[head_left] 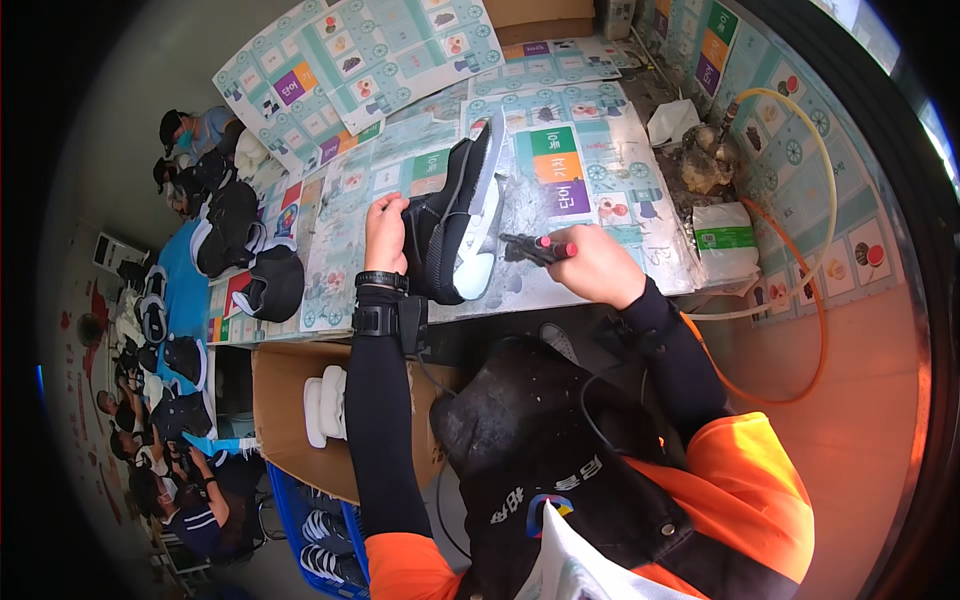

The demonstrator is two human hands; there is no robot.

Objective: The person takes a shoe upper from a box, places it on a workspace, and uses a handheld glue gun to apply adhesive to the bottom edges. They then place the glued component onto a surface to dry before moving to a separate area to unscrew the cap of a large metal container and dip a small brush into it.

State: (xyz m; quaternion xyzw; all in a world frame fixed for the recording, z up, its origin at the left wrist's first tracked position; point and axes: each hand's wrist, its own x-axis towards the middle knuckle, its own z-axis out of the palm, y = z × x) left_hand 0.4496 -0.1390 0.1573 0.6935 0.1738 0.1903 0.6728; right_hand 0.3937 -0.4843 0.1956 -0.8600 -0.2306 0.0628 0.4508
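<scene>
A black shoe (430,235) with a white and grey sole (480,210) lies tilted above the workbench, its sole side turned to the right. My left hand (385,238) is closed on the shoe's upper along its left side. To the right of the sole, my right hand (605,268) grips a dark slim tool with red ends (535,248); its exact kind is unclear. The tool's dark end points at the sole, with a small gap between them. Printed sheets (410,180) with grey smears cover the bench beneath.
More black shoes (270,285) stand at the bench's left end. Below are a cardboard box (290,440) holding white soles (328,405) and a blue crate (290,520) of shoes. A crusted lump (708,160), a green-white packet (725,240) and an orange hose (822,340) are right. Co-workers sit far left.
</scene>
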